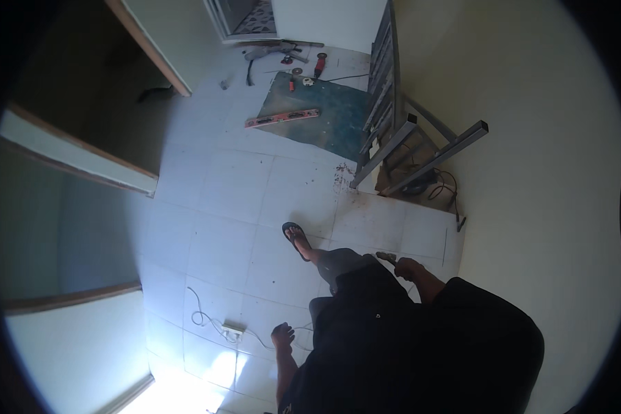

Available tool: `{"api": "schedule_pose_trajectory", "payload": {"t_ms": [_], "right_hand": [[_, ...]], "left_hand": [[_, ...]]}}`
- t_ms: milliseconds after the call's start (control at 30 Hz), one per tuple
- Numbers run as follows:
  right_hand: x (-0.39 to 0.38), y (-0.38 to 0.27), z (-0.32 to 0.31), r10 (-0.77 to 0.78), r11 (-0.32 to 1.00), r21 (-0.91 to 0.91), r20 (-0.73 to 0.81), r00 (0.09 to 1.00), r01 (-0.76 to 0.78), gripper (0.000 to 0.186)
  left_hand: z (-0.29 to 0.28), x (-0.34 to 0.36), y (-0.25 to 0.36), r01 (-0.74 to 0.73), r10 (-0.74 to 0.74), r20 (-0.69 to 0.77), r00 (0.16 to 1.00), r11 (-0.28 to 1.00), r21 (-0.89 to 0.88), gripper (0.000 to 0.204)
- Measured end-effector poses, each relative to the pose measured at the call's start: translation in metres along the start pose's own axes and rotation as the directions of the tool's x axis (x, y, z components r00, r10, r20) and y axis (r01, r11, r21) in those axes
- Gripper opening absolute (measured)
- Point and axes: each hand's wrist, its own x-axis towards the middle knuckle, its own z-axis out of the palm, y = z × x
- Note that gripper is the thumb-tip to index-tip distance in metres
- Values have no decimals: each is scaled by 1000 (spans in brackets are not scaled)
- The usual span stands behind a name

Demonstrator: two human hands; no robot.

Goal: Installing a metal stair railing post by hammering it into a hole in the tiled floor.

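My right hand [408, 268] is closed around a short hand tool [386, 257] with a grey-brown end, held beside my right thigh; its exact kind cannot be made out. Low on the left hangs my left hand [283, 336], fingers loosely curled and a little apart, with nothing visible in them. A white extension socket [233, 330] with a pale cable lies on the floor tiles just left of that hand. Ahead of me, a red spirit level [283, 118] rests on a dark green sheet [341, 110].
A grey metal frame [386, 90] leans by the right wall, its legs jutting toward me. Dark cables [452, 190] lie at its base. Beyond the sheet are a red power tool [320, 65], a grey long-bodied tool [269, 50] and small discs. Doorways [152, 183] line the left.
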Motion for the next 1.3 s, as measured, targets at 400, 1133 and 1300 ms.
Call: {"api": "schedule_pose_trajectory", "payload": {"t_ms": [400, 1133, 1300], "right_hand": [[49, -269, -65, -85, 967, 236, -44, 995, 93, 29], [-8, -668, -1, 615, 157, 983, -25, 788, -92, 30], [-23, -765, 24, 610, 23, 994, 70, 790, -106, 29]], "left_hand": [[-88, 115, 297, -31, 24, 27, 999, 962, 272, 25], [191, 441, 1052, -626, -115, 623, 774, 9, 779, 19], [267, 433, 1109, -601, -56, 617, 785, 173, 780, 25]]}}
